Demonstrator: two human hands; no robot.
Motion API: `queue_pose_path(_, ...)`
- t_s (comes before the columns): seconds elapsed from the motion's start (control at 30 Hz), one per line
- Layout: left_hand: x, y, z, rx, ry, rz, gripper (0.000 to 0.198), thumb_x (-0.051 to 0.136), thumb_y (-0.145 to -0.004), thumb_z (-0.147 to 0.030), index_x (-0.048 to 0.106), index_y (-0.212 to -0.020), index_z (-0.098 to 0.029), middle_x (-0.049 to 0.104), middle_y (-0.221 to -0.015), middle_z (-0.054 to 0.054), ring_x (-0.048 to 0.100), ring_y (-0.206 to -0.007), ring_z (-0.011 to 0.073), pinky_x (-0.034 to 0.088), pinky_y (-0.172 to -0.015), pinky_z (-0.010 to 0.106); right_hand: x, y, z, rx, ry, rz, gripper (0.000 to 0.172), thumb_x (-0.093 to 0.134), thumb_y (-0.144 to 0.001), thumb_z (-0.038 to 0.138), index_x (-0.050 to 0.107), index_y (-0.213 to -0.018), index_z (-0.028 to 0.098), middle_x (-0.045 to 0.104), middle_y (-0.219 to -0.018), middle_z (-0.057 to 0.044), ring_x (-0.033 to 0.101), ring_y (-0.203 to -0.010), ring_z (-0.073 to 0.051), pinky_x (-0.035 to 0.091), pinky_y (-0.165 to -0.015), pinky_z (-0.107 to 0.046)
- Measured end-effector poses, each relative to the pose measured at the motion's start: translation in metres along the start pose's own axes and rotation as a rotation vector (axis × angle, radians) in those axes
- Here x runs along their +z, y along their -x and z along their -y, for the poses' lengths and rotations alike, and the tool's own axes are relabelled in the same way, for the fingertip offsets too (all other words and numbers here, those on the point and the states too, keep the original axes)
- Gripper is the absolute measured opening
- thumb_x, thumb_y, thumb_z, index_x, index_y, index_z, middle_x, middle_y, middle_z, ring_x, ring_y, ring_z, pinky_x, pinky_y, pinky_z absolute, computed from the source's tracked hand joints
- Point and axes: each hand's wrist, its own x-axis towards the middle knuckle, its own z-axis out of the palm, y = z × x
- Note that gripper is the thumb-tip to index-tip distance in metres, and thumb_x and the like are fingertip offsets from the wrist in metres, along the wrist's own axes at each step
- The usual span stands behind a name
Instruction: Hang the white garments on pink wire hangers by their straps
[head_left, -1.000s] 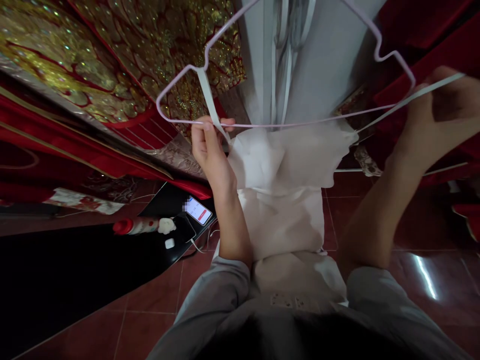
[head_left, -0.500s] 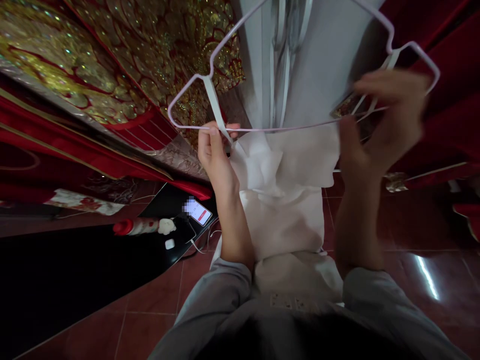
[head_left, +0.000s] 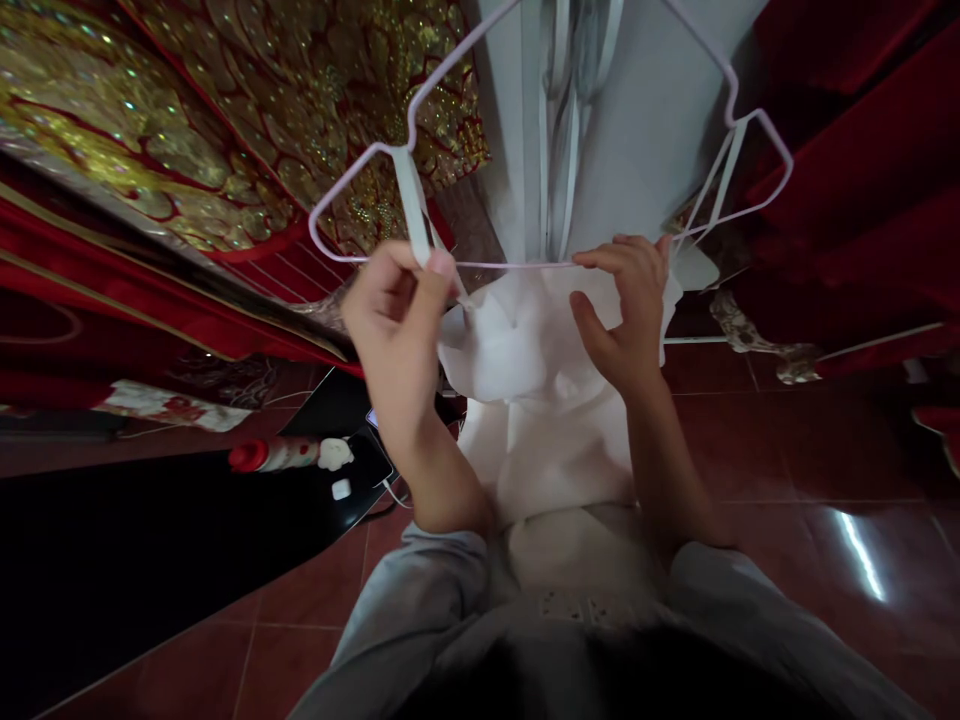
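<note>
A pale pink hanger [head_left: 517, 265] is in front of me, with a white garment [head_left: 510, 350] hanging from it by thin straps. My left hand [head_left: 401, 345] is closed, pinching the white left strap [head_left: 411, 195] between thumb and finger just at the bottom bar. My right hand [head_left: 628, 320] has its thumb and fingers apart, the fingertips close to the bottom bar; whether they touch it I cannot tell. The right strap [head_left: 721, 180] loops over the hanger's right notch. The garment's white cloth hangs in folds below the bar, between my forearms.
Red and gold sequined garments [head_left: 322, 120] hang at the left, dark red cloth [head_left: 840, 170] at the right. A black table [head_left: 150, 540] at the left bears a red-capped bottle [head_left: 274, 455], a small white case [head_left: 341, 489] and a phone partly hidden by my arm. Red tiles [head_left: 772, 560] cover the floor.
My right hand has moved left and down from the right strap to the middle of the bar. My left hand has shifted left onto the strap. The hanger has shifted left.
</note>
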Motion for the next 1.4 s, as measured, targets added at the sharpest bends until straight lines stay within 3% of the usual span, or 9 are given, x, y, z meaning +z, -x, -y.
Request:
queue_pose_path(0.23, -0.021, -0.050, -0.019, -0.150, 0.431, -0.200, 0.052, 0.026, -0.117, -0.031, 0.076, -0.106, -0.021, 0.073, -0.110, 0.002, 0.036, -0.050, 0.0125, 0.035, -0.039, 0.030, -0.014, -0.002, -0.004, 0.018, -0.039, 0.067, 0.026, 0.052, -0.099, 0.043, 0.059, -0.124, 0.044, 0.071, -0.123, 0.000, 0.054, -0.137, -0.032, 0.015, -0.136, -0.069)
queue_pose_path(0.37, -0.020, -0.034, 0.013, -0.102, 0.343, -0.489, 0.022, 0.051, -0.110, -0.023, 0.073, -0.110, -0.020, 0.076, -0.113, 0.001, 0.041, -0.051, 0.0064, 0.034, -0.040, 0.023, -0.014, -0.002, -0.008, -0.014, -0.043, 0.062, 0.028, 0.055, -0.099, 0.040, 0.060, -0.126, 0.041, 0.070, -0.123, -0.002, 0.054, -0.137, -0.031, 0.013, -0.136, -0.067)
queue_pose_path(0.53, 0.009, -0.001, 0.039, -0.233, 0.361, -0.146, 0.019, 0.059, -0.109, -0.025, 0.075, -0.105, -0.016, 0.078, -0.104, 0.008, 0.043, -0.049, 0.0053, 0.028, -0.043, 0.023, -0.013, 0.000, -0.009, -0.128, -0.042, 0.023, 0.034, 0.058, -0.098, 0.040, 0.063, -0.132, 0.034, 0.068, -0.124, -0.003, 0.056, -0.136, -0.030, 0.018, -0.132, -0.072)
queue_pose_path(0.63, 0.027, 0.004, 0.034, -0.157, 0.407, -0.075, 0.024, 0.064, -0.107, -0.034, 0.073, -0.093, -0.017, 0.076, -0.094, 0.008, 0.039, -0.045, 0.0066, 0.019, -0.039, 0.023, -0.015, -0.003, -0.008, -0.186, -0.062, -0.013, 0.038, 0.059, -0.098, 0.034, 0.063, -0.135, 0.033, 0.068, -0.127, -0.004, 0.059, -0.134, -0.029, 0.031, -0.128, -0.068)
queue_pose_path(0.8, 0.031, 0.001, 0.026, -0.127, 0.397, -0.073, 0.027, 0.069, -0.104, -0.036, 0.067, -0.083, -0.019, 0.076, -0.086, 0.006, 0.033, -0.044, 0.0079, 0.021, -0.040, 0.023, -0.022, -0.015, -0.035, -0.074, -0.319, -0.491, 0.043, 0.065, -0.097, 0.040, 0.062, -0.139, 0.035, 0.059, -0.134, -0.006, 0.065, -0.102, -0.019, 0.057, -0.091, -0.043)
queue_pose_path(1.03, 0.029, 0.000, 0.037, -0.075, 0.390, -0.057, 0.029, 0.052, -0.112, -0.024, 0.063, -0.085, -0.017, 0.076, -0.085, 0.004, 0.031, -0.042, 0.0062, 0.016, -0.039, 0.024, -0.052, -0.046, -0.026, 0.359, -0.507, -0.205, 0.011, 0.075, -0.084, 0.029, 0.080, -0.092, 0.024, 0.067, -0.077, -0.002, 0.042, -0.054, -0.009, 0.032, -0.048, -0.027)
queue_pose_path(1.13, 0.029, 0.001, 0.043, -0.083, 0.374, -0.068, 0.027, 0.057, -0.111, -0.029, 0.063, -0.087, -0.018, 0.075, -0.087, 0.005, 0.028, -0.042, 0.0066, 0.015, -0.040, 0.026, -0.065, -0.066, -0.018, 0.263, -0.552, -0.252, 0.029, 0.066, -0.083, 0.018, 0.082, -0.104, 0.030, 0.076, -0.093, -0.002, 0.045, -0.050, -0.008, 0.028, -0.040, -0.025)
queue_pose_path(1.27, 0.030, 0.003, 0.045, -0.087, 0.403, -0.042, 0.029, 0.067, -0.104, -0.042, 0.064, -0.087, -0.019, 0.075, -0.090, 0.006, 0.026, -0.042, 0.0067, 0.015, -0.041, 0.026, -0.074, -0.081, -0.054, 0.146, -0.581, -0.436, 0.048, 0.063, -0.082, 0.012, 0.078, -0.120, 0.037, 0.076, -0.124, 0.004, 0.054, -0.053, -0.004, 0.038, -0.041, -0.021)
queue_pose_path(1.4, 0.031, 0.004, 0.045, -0.098, 0.430, -0.013, 0.026, 0.067, -0.103, -0.040, 0.065, -0.087, -0.019, 0.076, -0.090, 0.005, 0.023, -0.041, 0.0067, 0.014, -0.041, 0.026, -0.068, -0.065, -0.086, 0.029, -0.464, -0.758, 0.035, 0.067, -0.088, 0.013, 0.081, -0.108, 0.038, 0.080, -0.106, 0.009, 0.052, -0.050, 0.000, 0.033, -0.042, -0.014)
